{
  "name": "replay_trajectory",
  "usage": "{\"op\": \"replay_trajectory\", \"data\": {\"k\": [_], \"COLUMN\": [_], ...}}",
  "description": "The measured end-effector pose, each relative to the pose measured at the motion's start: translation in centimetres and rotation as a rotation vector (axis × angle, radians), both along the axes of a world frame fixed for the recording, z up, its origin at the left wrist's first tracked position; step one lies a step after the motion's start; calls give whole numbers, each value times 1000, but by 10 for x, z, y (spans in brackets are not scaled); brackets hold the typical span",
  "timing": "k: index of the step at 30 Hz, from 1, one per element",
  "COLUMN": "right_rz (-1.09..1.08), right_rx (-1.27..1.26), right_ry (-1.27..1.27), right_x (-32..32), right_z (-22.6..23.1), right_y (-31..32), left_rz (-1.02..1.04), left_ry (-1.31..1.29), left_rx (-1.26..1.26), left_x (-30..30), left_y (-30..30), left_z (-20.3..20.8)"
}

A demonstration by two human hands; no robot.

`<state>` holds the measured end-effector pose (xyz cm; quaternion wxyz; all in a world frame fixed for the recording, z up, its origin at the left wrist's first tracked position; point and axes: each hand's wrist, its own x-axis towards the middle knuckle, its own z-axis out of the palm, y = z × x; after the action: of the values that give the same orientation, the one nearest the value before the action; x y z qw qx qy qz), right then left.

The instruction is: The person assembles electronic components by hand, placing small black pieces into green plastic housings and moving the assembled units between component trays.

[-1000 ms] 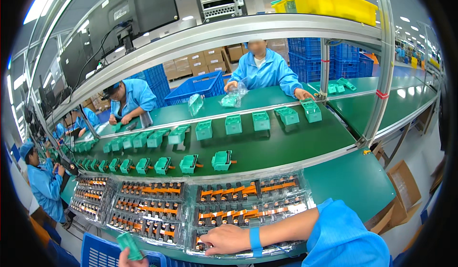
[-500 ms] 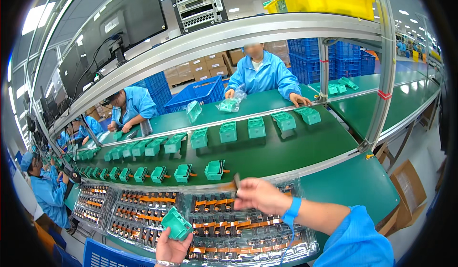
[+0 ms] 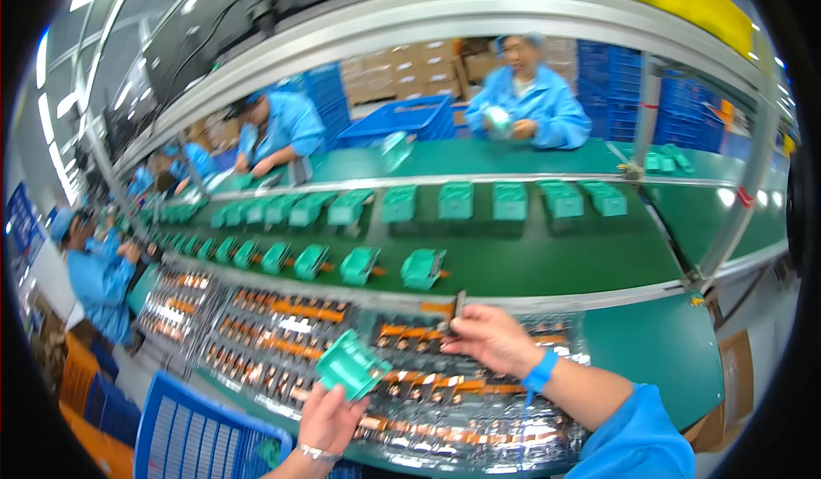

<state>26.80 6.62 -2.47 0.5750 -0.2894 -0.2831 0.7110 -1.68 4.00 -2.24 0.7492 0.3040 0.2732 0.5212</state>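
Note:
My left hand (image 3: pixel 332 419) is closed on a green plastic housing (image 3: pixel 349 365), an open box shape tilted above the trays. Between the thumb and fingers of my right hand (image 3: pixel 494 339) stands a small dark module (image 3: pixel 458 310) with an orange flat ribbon cable (image 3: pixel 434 307) sticking out to its left. The two held parts are apart. Under my hands lie clear plastic trays (image 3: pixel 410 459) with rows of similar dark modules and orange ribbons. A blue band with a cord circles my right wrist.
Beyond the trays, a green belt (image 3: pixel 513 257) carries two rows of green housings (image 3: pixel 422 269). A metal frame (image 3: pixel 479 8) crosses overhead. Co-workers sit across the line, one (image 3: pixel 532 107) holding a bagged green part. A blue basket (image 3: pixel 197 432) stands at lower left.
The view has shifted, so the scene sits further right and lower. My left hand has raised the housing closer to the module. The co-worker opposite now holds a bagged part in both hands.

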Motion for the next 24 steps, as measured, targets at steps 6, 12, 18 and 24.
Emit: {"op": "replay_trajectory", "data": {"k": [6,12,18,24], "right_rz": [51,-46,-102,-126], "right_rx": [57,212,410,448], "right_ry": [-40,-422,-618,-835], "right_x": [-13,-25,-37,-38], "right_z": [12,19,29,22], "right_y": [-5,-28,-45,-42], "left_rz": [-47,-10,6,-50], "left_ry": [-29,152,346,370], "left_rx": [-59,62,202,250], "left_x": [3,6,14,19], "left_y": [4,-9,-17,-19], "left_z": [0,-6,-2,-2]}}
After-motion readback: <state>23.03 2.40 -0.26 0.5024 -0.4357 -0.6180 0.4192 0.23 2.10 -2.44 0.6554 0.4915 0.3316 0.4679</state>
